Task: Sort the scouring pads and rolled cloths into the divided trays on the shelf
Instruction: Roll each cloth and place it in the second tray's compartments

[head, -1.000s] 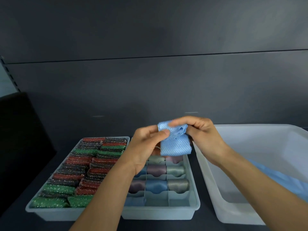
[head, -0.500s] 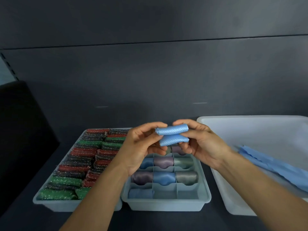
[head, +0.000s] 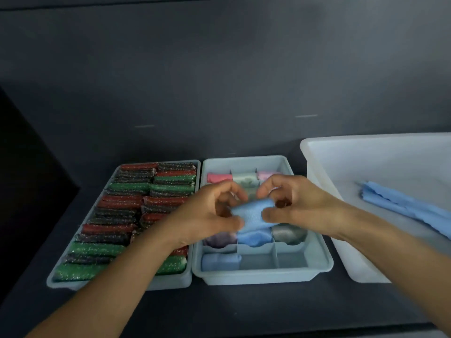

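A rolled light-blue cloth [head: 252,214] is held between both hands just above the divided tray [head: 319,261]. My left hand [head: 207,213] pinches its left end and my right hand [head: 297,203] pinches its right end. The tray's cells hold rolled cloths in pink, grey, purple and blue; two front cells are empty [head: 257,261]. Left of it, a second tray [head: 73,284] is packed with red, green and dark scouring pads [head: 127,208].
A large white bin [head: 366,152] stands on the right with flat blue cloths [head: 402,208] lying in it. All trays sit on a dark shelf [head: 244,308] with a dark back wall behind them. A black panel stands at the far left.
Both hands have lowered the blue cloth from chest height down to just above the divided tray. The view has tilted down, showing the whole tray.
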